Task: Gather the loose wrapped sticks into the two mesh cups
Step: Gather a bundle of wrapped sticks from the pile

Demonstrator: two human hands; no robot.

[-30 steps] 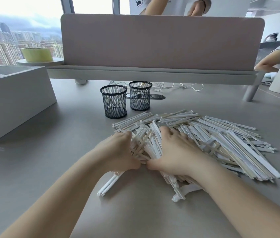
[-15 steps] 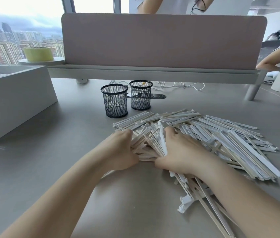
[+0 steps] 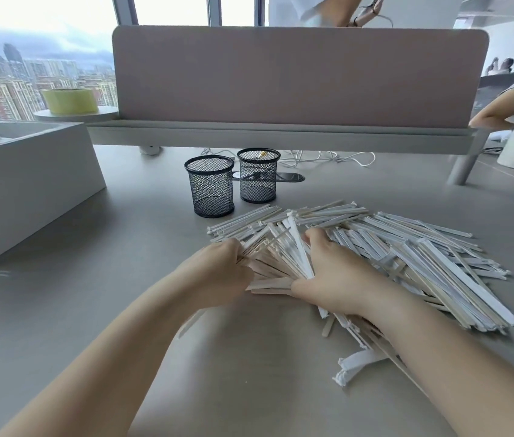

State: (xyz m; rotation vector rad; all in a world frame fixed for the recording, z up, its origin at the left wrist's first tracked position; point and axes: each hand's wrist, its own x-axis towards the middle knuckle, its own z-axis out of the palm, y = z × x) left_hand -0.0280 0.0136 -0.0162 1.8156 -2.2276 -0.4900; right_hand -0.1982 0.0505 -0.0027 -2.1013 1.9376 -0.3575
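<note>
A wide heap of paper-wrapped sticks (image 3: 413, 257) lies on the grey table (image 3: 91, 294), spreading to the right. My left hand (image 3: 218, 272) and my right hand (image 3: 331, 272) press in from both sides on a bunch of sticks (image 3: 277, 257) at the heap's near left end, fingers curled around it. Two black mesh cups stand behind the heap: the nearer left cup (image 3: 210, 186) looks empty, the farther right cup (image 3: 258, 175) shows a small yellowish item at its rim. A few sticks and a torn wrapper (image 3: 356, 367) lie under my right forearm.
A grey box (image 3: 22, 187) stands at the left. A pink divider panel (image 3: 296, 77) with a shelf closes the back of the table, white cables (image 3: 328, 157) beneath it. A dark phone (image 3: 290, 177) lies behind the cups. Other people sit beyond the divider and at right.
Both hands have squeezed the bunch tighter and shifted it slightly away from me. Several sticks that stuck out under my left hand are now drawn in; loose ones trail under my right forearm.
</note>
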